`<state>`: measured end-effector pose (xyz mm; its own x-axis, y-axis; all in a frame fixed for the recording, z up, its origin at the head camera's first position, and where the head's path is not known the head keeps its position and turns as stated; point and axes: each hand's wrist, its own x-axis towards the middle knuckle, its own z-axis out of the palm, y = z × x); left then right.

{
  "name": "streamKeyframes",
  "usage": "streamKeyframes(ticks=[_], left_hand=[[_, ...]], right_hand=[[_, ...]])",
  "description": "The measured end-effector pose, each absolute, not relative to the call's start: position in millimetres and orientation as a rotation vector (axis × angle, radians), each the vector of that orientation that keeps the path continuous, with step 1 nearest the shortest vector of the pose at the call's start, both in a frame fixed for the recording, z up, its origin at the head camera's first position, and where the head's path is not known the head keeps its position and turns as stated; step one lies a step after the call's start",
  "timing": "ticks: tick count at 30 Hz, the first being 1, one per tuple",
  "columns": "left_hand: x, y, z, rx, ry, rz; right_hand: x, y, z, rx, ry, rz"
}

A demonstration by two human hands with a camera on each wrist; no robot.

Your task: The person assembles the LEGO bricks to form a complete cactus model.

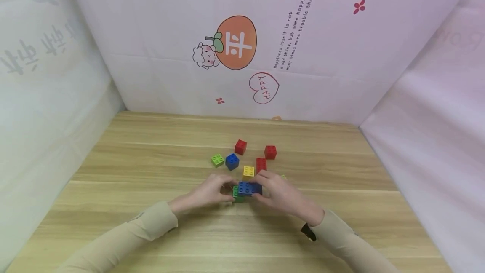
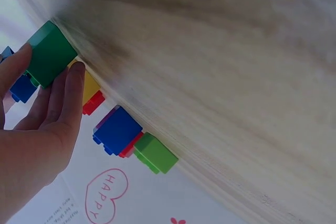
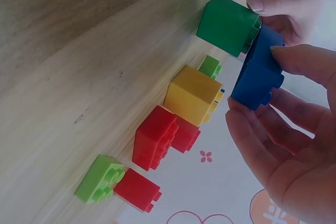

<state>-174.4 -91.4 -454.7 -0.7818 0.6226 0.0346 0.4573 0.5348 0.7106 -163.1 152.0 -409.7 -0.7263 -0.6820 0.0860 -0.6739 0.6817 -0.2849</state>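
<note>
Beige sleeves reach in from the bottom edge, with a dark band at the right wrist. Just beyond, a person's two bare hands meet over a wood-grain table. The left hand pinches a green toy brick between thumb and fingers; the right hand has a firm grip on a long blue brick, one end of which lies over the green one's studs. Whether the two are fully pressed together cannot be told.

Seven more studded bricks stand on the table: one yellow, three red, two lime green, one blue. The yellow brick is nearest the held pair. One lime green brick is mostly hidden behind the right hand. A red brick stands just past the yellow one. To the left, a short blue brick sits beside the other lime green. Two more red bricks are farthest back.

Behind hangs white printed cloth. Its writing runs sideways: "HAPPY" inside a red heart, and small lines beginning "Happiness itself is not a bad thing".
</note>
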Motion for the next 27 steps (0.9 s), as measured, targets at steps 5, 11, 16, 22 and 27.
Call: streamKeyframes(ticks=[5, 11, 16, 22, 27], left_hand=[[-174.6, -91.6, -455.0, 0.921, 2.546, 1.088], [-175.9, -92.5, -456.5, 0.908, 2.531, 1.103], [-176.7, -92.4, -458.2, 0.916, 2.526, 1.104], [-176.9, -91.6, -459.7, 0.928, 2.543, 1.092], [-177.2, -91.8, -459.8, 0.937, 2.544, 1.091]], right_hand=[[-163.6, 149.9, -409.8, -1.151, 2.865, -0.474], [-164.4, 147.0, -410.5, -1.146, 2.861, -0.475], [-165.4, 145.5, -412.6, -1.144, 2.857, -0.476], [-166.2, 144.5, -414.1, -1.157, 2.852, -0.477], [-166.1, 143.4, -413.8, -1.151, 2.841, -0.488]])
